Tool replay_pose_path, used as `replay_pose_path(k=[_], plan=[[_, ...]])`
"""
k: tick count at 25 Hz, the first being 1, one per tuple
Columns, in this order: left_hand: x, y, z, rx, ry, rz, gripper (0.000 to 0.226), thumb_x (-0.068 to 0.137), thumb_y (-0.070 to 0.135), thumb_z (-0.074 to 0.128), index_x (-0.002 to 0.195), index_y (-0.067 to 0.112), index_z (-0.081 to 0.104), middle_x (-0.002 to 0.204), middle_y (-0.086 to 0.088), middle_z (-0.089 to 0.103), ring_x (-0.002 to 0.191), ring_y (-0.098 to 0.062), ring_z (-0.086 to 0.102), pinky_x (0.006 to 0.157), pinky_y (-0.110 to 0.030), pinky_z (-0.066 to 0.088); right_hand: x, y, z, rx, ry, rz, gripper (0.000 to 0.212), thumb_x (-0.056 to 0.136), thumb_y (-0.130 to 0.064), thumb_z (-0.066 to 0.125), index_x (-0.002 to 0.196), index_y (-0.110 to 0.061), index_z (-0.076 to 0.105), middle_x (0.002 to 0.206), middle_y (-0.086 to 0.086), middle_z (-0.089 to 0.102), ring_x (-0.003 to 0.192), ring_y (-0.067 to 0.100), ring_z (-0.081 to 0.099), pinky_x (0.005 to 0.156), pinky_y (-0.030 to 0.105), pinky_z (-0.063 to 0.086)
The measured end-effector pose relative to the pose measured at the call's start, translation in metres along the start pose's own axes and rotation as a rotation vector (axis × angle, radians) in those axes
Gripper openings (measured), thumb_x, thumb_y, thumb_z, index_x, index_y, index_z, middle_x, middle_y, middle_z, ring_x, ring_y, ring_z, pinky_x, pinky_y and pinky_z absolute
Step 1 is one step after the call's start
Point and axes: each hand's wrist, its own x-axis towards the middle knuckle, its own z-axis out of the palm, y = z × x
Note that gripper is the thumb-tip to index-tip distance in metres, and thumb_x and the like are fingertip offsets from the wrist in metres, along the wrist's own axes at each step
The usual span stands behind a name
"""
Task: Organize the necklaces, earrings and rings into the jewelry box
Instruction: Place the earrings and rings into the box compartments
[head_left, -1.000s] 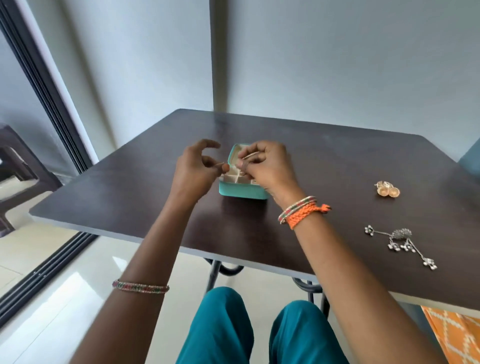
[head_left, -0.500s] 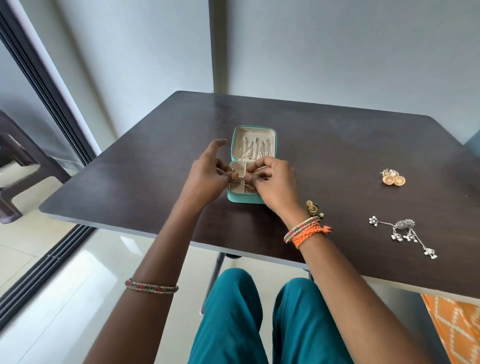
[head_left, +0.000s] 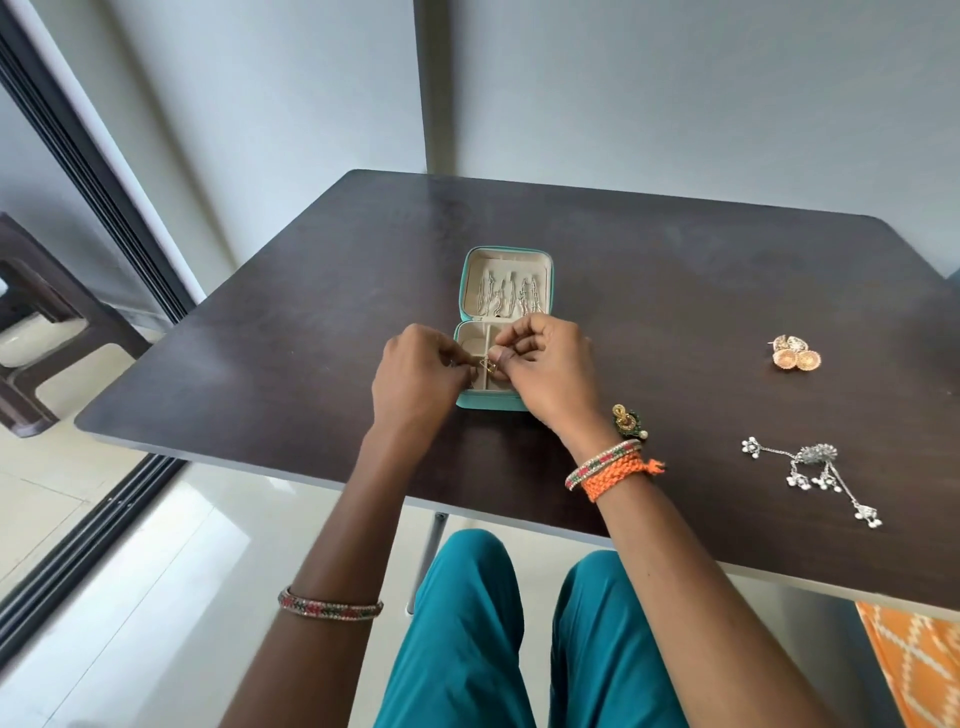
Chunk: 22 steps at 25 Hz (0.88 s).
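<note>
Over the open jewelry box (head_left: 470, 400), left hand (head_left: 415, 374) and right hand (head_left: 550, 369) pinch one small gold piece (head_left: 487, 365); necklaces (head_left: 506, 296) hang in the lid, while three earring sets (head_left: 795, 356) remain on the bench (head_left: 311, 322).

A teal box (head_left: 488, 402) with cream lining is seen on a dark brown bench (head_left: 311, 312), beside silver earrings (head_left: 815, 473).

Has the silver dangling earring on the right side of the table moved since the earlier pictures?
No. The silver earring lies in the same spot, nearer the person than the round gold earrings, near the table's front edge; only the camera shifted.
</note>
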Motion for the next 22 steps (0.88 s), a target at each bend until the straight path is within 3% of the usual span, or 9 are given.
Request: replay_pose_path(k=[2, 5, 10, 14, 18, 22], plan=[[0.001, -0.003, -0.002, -0.061, -0.044, -0.026, 0.013, 0.079, 0.017, 0.073, 0.091, 0.014, 0.076, 0.078, 0.0, 0.066, 0.078, -0.014, 0.061, 0.066, -0.028, 0.047, 0.0, 0.0, 0.001, -0.042, -0.009, -0.016, 0.018, 0.08, -0.008, 0.072, 0.076, -0.022, 0.061, 0.067, 0.0, 0.067, 0.065, 0.016, 0.07, 0.068, 0.036, 0.06], [-0.002, -0.005, 0.0, -0.178, -0.069, -0.029, 0.011, 0.086, 0.018, 0.066, 0.093, 0.014, 0.074, 0.075, 0.002, 0.063, 0.059, -0.003, 0.055, 0.052, -0.018, 0.046, 0.002, -0.004, -0.003, -0.083, -0.049, -0.008, 0.018, 0.08, -0.009, 0.073, 0.085, -0.021, 0.06, 0.068, -0.003, 0.067, 0.064, 0.013, 0.069, 0.066, 0.029, 0.057], [-0.012, -0.017, 0.013, -0.264, 0.092, 0.082, 0.012, 0.089, 0.01, 0.056, 0.096, 0.015, 0.064, 0.083, 0.004, 0.063, 0.072, -0.012, 0.057, 0.06, -0.022, 0.044, 0.004, -0.02, -0.004, -0.195, -0.185, -0.045, 0.01, 0.075, -0.009, 0.077, 0.081, -0.015, 0.073, 0.067, -0.001, 0.067, 0.058, 0.002, 0.058, 0.059, 0.007, 0.046], [-0.015, -0.022, 0.016, -0.315, 0.137, 0.089, 0.013, 0.091, 0.011, 0.055, 0.101, 0.016, 0.06, 0.08, 0.012, 0.061, 0.072, -0.005, 0.056, 0.062, -0.019, 0.045, 0.006, -0.028, 0.001, -0.335, -0.293, -0.077, 0.016, 0.071, -0.009, 0.081, 0.071, -0.019, 0.068, 0.06, -0.008, 0.062, 0.056, 0.001, 0.056, 0.058, 0.009, 0.045], [-0.015, -0.025, 0.016, -0.346, 0.154, 0.08, 0.012, 0.089, 0.008, 0.057, 0.096, 0.016, 0.063, 0.077, 0.016, 0.06, 0.069, -0.001, 0.056, 0.059, -0.009, 0.042, 0.008, -0.032, 0.007, -0.445, -0.313, -0.114, 0.013, 0.069, -0.009, 0.079, 0.071, -0.017, 0.07, 0.066, -0.006, 0.063, 0.065, 0.009, 0.06, 0.067, 0.025, 0.051], [-0.016, -0.025, 0.015, -0.377, 0.152, 0.077, 0.011, 0.089, 0.008, 0.057, 0.091, 0.018, 0.062, 0.079, 0.011, 0.063, 0.069, -0.002, 0.058, 0.061, -0.013, 0.046, 0.008, -0.037, 0.005, -0.499, -0.31, -0.112, 0.007, 0.073, -0.008, 0.077, 0.077, -0.013, 0.074, 0.057, -0.014, 0.051, 0.054, -0.001, 0.046, 0.056, 0.017, 0.04]])
